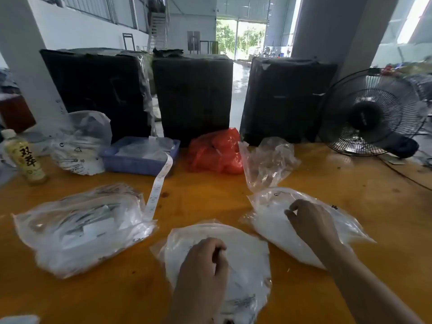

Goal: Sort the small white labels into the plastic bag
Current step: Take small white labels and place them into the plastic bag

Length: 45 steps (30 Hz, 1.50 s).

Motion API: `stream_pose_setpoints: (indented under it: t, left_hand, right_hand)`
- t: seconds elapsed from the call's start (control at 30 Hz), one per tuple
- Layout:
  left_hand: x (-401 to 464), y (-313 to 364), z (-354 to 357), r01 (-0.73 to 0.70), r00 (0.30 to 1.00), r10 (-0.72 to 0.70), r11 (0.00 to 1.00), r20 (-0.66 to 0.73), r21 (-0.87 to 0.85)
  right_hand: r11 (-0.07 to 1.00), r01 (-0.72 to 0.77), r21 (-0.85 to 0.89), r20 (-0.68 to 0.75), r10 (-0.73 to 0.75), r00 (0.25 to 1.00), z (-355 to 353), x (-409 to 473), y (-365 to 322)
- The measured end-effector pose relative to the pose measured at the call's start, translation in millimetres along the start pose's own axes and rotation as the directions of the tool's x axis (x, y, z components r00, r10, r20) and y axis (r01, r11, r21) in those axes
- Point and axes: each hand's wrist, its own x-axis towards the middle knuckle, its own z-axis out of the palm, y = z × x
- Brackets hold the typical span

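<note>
Three clear plastic bags holding white labels lie on the orange table (198, 197). My left hand (203, 265) rests with curled fingers on the middle bag (247, 253) near the front edge; whether it pinches the plastic is unclear. My right hand (308, 218) lies on the right bag (268, 220), its fingertips curled and pinching at the plastic. The left bag (79, 228) is full of labels and lies untouched. A strip of white labels (159, 185) hangs from a blue tray (138, 160) onto the table.
A red plastic bag (215, 153) and an empty clear bag (266, 162) sit behind my hands. Another clear bag (79, 143) and a drink bottle (23, 157) stand at the left. Three black wrapped boxes (194, 97) line the far edge. A fan (371, 113) stands at the right.
</note>
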Motion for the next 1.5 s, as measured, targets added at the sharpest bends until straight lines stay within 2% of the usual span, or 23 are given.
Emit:
stream_pose_setpoints:
  t: [0.1, 0.17, 0.27, 0.4, 0.63, 0.7, 0.77, 0.8, 0.87, 0.93, 0.97, 1.03, 1.1, 1.2, 1.3, 1.37, 1.5]
  left_hand:
    - [21.0, -13.1, 10.1, -0.01, 1.0, 0.008, 0.995, 0.018, 0.101]
    - [26.6, -23.4, 16.9, -0.009, 0.999, 0.004, 0.99, 0.039, 0.138]
    - [24.7, -35.4, 24.7, -0.004, 0.999, -0.003, 0.984, 0.037, 0.178]
    - [15.5, -43.3, 31.6, -0.025, 1.0, 0.024, 0.99, 0.012, 0.14]
    - [5.5, -45.5, 28.0, -0.066, 0.996, 0.068, 0.997, -0.058, 0.036]
    - [1.6, -45.5, 25.1, -0.09, 0.991, 0.088, 0.996, -0.098, -0.018]
    - [-2.9, -45.1, 22.6, -0.125, 0.979, 0.112, 0.99, -0.171, -0.069]
    - [-4.8, -44.6, 21.9, -0.141, 0.971, 0.117, 0.985, -0.209, -0.104]
    - [-11.7, -44.3, 20.3, -0.16, 0.963, 0.105, 0.964, -0.246, -0.212]
    - [-21.5, -41.5, 17.4, -0.085, 0.99, 0.023, 0.888, -0.141, -0.453]
    - [-26.9, -39.7, 15.3, -0.003, 0.999, -0.023, 0.809, -0.037, -0.588]
    - [-34.9, -43.9, 13.3, 0.116, 0.991, -0.032, 0.685, 0.13, -0.719]
    - [-41.7, -52.5, 11.6, 0.166, 0.976, -0.006, 0.663, 0.216, -0.73]
    - [-49.4, -63.5, 10.9, 0.174, 0.974, -0.008, 0.672, 0.228, -0.72]
    - [-52.4, -66.2, 11.8, 0.159, 0.984, -0.045, 0.666, 0.173, -0.729]
    - [-50.8, -66.2, 14.0, 0.16, 0.987, -0.088, 0.62, 0.135, -0.768]
    - [-46.7, -62.6, 16.2, 0.238, 0.963, -0.234, 0.496, 0.135, -0.835]
  right_hand:
    - [0.995, 0.002, -0.095, 0.179, 0.015, 0.984, 9.6, 9.9, -1.1]
    - [0.996, -0.015, -0.092, 0.198, 0.033, 0.98, 11.9, 10.2, -5.9]
    - [0.998, -0.047, -0.037, 0.137, 0.052, 0.989, 17.2, 8.2, -4.6]
    - [0.998, -0.051, 0.034, 0.084, 0.048, 0.995, 13.0, -0.2, -4.9]
    - [0.973, -0.096, 0.208, -0.176, 0.134, 0.975, -3.1, -14.4, -4.4]
    - [0.942, -0.068, 0.329, -0.265, 0.162, 0.951, -9.8, -26.6, -5.2]
    - [0.86, -0.014, 0.511, -0.328, 0.21, 0.921, -18.2, -47.3, -13.2]
    - [0.789, -0.008, 0.614, -0.31, 0.251, 0.917, -22.8, -60.5, -20.4]
    - [0.572, -0.033, 0.82, -0.153, 0.274, 0.949, -29.2, -91.4, -40.2]
    - [0.404, -0.097, 0.91, 0.037, 0.153, 0.988, -27.3, -124.6, -63.0]
    - [0.377, -0.127, 0.918, 0.109, 0.069, 0.992, -22.3, -139.9, -74.4]
    - [0.38, -0.195, 0.904, 0.229, -0.045, 0.972, -10.5, -163.5, -95.8]
    - [0.363, -0.279, 0.889, 0.32, -0.057, 0.946, 0.6, -174.4, -111.1]
    - [0.29, -0.379, 0.879, 0.392, 0.016, 0.92, 12.2, -177.8, -120.2]
    - [0.206, -0.443, 0.873, 0.438, 0.071, 0.896, 18.7, -180.7, -119.7]
    - [0.242, -0.451, 0.859, 0.449, 0.067, 0.891, 19.1, -184.3, -120.4]
    - [0.494, -0.42, 0.761, 0.498, -0.029, 0.867, 16.5, -186.6, -121.9]
